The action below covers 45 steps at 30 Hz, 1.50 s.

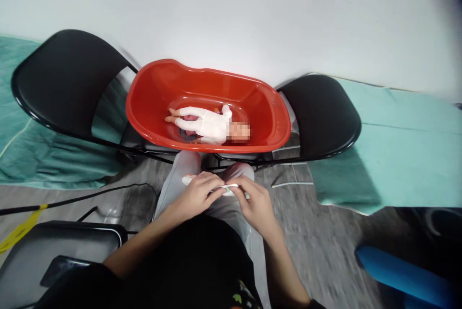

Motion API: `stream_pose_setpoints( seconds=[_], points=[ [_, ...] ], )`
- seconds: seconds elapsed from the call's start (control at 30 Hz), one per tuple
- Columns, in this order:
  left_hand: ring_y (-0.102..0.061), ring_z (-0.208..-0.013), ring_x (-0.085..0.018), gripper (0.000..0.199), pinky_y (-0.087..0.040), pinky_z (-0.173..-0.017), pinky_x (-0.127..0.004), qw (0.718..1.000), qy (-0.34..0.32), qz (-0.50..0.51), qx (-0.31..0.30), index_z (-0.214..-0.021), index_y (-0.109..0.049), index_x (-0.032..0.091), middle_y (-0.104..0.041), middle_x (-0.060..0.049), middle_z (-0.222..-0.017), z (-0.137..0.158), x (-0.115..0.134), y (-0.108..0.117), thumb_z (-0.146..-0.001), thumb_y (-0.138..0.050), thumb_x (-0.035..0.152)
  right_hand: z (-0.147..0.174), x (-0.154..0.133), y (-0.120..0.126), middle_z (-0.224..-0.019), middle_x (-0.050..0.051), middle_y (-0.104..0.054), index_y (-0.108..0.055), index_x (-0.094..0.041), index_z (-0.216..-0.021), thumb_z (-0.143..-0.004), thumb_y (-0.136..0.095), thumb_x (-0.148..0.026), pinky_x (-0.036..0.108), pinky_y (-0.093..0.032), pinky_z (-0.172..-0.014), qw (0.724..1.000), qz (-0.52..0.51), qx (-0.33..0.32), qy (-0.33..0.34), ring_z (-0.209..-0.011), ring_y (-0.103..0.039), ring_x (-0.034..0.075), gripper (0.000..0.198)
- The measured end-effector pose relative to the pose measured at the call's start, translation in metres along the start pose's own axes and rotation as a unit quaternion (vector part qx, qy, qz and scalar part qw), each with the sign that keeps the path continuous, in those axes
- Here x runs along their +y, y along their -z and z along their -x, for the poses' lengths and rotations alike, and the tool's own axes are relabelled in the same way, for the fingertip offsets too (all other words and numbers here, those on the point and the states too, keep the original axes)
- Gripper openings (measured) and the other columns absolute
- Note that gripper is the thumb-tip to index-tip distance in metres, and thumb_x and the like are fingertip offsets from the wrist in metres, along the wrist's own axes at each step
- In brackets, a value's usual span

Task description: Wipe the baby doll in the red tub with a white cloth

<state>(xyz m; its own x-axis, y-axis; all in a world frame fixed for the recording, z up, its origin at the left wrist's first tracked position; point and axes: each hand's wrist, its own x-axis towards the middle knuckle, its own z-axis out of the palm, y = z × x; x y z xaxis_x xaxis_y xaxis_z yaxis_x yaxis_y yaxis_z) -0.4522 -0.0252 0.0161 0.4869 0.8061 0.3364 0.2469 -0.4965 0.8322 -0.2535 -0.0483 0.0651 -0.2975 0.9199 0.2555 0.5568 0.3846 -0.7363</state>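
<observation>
Above my lap, my left hand [201, 193] and my right hand [254, 202] pinch a small white piece of soft-looking material [230, 192] with a green mark, thumbs and forefingers close together. More white stuff [186, 180] shows past my left hand's outer side; whether it is the same piece I cannot tell. Beyond my knees, a red baby bathtub [200, 80] rests across two black chairs. Inside it a baby doll [212, 125] in white clothes lies on its back, head to the right and bare feet to the left. Dark and reddish things are partly hidden under it.
Black chair backs stand left [61, 83] and right [325, 116] of the tub. Green sheets [407, 140] spread at both sides. At lower left, a dark phone-like object [63, 268] lies on a chair seat [86, 241], near a black cable [83, 196]. A blue object [400, 270] is lower right.
</observation>
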Motion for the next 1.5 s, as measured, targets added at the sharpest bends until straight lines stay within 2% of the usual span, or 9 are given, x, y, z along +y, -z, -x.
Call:
stream_pose_setpoints(
  seconds=[0.17, 0.3, 0.6, 0.73, 1.0, 1.17, 1.37, 1.5],
  points=[
    [-0.062, -0.085, -0.012, 0.014, -0.045, -0.08, -0.023, 0.995, 0.073, 0.061, -0.012, -0.102, -0.063, 0.018, -0.069, -0.001, -0.094, 0.007, -0.002, -0.005, -0.105, -0.054, 0.029, -0.005, 0.004, -0.004, -0.092, -0.001, -0.07, -0.065, -0.022, -0.102, -0.103, -0.053, -0.015, 0.019, -0.049, -0.077, 1.0, -0.009, 0.005, -0.004, -0.082, -0.066, 0.011, 0.014],
    [-0.062, -0.08, -0.011, 0.015, -0.044, -0.075, -0.02, 0.985, 0.123, 0.123, -0.019, -0.097, -0.064, 0.018, -0.069, 0.001, -0.09, 0.005, -0.003, -0.005, -0.101, -0.06, 0.032, -0.007, 0.008, -0.004, -0.091, -0.001, -0.071, -0.066, -0.021, -0.101, -0.103, -0.054, -0.016, 0.019, -0.05, -0.077, 1.0, -0.013, 0.003, -0.01, -0.082, -0.067, 0.012, 0.014],
    [-0.059, -0.075, -0.011, 0.026, -0.042, -0.068, -0.021, 0.974, 0.168, 0.15, -0.028, -0.086, -0.065, 0.017, -0.067, 0.001, -0.082, 0.004, -0.004, -0.003, -0.1, -0.059, 0.037, -0.007, 0.011, -0.003, -0.09, 0.001, -0.073, -0.068, -0.02, -0.099, -0.102, -0.054, -0.021, 0.021, -0.053, -0.075, 0.999, -0.02, 0.011, -0.045, -0.079, -0.069, 0.013, 0.015],
    [-0.062, -0.078, -0.012, 0.021, -0.045, -0.072, -0.022, 0.973, 0.165, 0.158, -0.032, -0.095, -0.069, 0.017, -0.07, 0.0, -0.088, 0.007, -0.008, -0.004, -0.097, -0.064, 0.037, -0.007, 0.015, -0.003, -0.092, 0.001, -0.074, -0.07, -0.02, -0.1, -0.103, -0.054, -0.024, 0.022, -0.053, -0.076, 0.997, -0.016, 0.032, -0.065, -0.08, -0.07, 0.014, 0.017],
    [-0.066, -0.087, -0.015, 0.024, -0.048, -0.079, -0.023, 0.968, 0.178, 0.176, -0.016, -0.104, -0.072, 0.017, -0.073, -0.002, -0.097, 0.012, -0.013, -0.005, -0.098, -0.063, 0.039, -0.007, 0.019, -0.003, -0.094, 0.002, -0.075, -0.072, -0.02, -0.101, -0.102, -0.054, -0.029, 0.024, -0.054, -0.074, 0.994, -0.028, 0.039, -0.099, -0.078, -0.07, 0.015, 0.02],
    [-0.061, -0.08, -0.013, 0.026, -0.045, -0.073, -0.022, 0.965, 0.196, 0.176, -0.009, -0.093, -0.07, 0.015, -0.069, -0.001, -0.087, 0.011, -0.01, -0.004, -0.098, -0.062, 0.04, -0.006, 0.019, -0.004, -0.094, 0.002, -0.075, -0.072, -0.021, -0.102, -0.102, -0.055, -0.033, 0.024, -0.054, -0.072, 0.992, -0.043, 0.035, -0.117, -0.076, -0.069, 0.015, 0.021],
    [-0.057, -0.077, -0.013, 0.028, -0.044, -0.071, -0.022, 0.948, 0.233, 0.218, -0.012, -0.092, -0.066, 0.015, -0.063, 0.0, -0.082, 0.012, -0.009, -0.004, -0.097, -0.06, 0.042, -0.007, 0.02, -0.003, -0.09, 0.003, -0.071, -0.069, -0.02, -0.114, -0.101, -0.056, -0.039, 0.021, -0.05, -0.059, 0.983, -0.087, 0.032, -0.157, -0.069, -0.064, 0.013, 0.026],
    [-0.056, -0.078, -0.013, 0.027, -0.043, -0.071, -0.022, 0.941, 0.239, 0.238, -0.01, -0.092, -0.064, 0.016, -0.062, 0.0, -0.083, 0.014, -0.009, -0.003, -0.097, -0.062, 0.042, -0.008, 0.02, -0.002, -0.083, 0.001, -0.065, -0.069, -0.019, -0.111, -0.099, -0.058, -0.039, 0.02, -0.051, -0.061, 0.979, -0.12, 0.035, -0.161, -0.07, -0.063, 0.013, 0.026]
  ],
)
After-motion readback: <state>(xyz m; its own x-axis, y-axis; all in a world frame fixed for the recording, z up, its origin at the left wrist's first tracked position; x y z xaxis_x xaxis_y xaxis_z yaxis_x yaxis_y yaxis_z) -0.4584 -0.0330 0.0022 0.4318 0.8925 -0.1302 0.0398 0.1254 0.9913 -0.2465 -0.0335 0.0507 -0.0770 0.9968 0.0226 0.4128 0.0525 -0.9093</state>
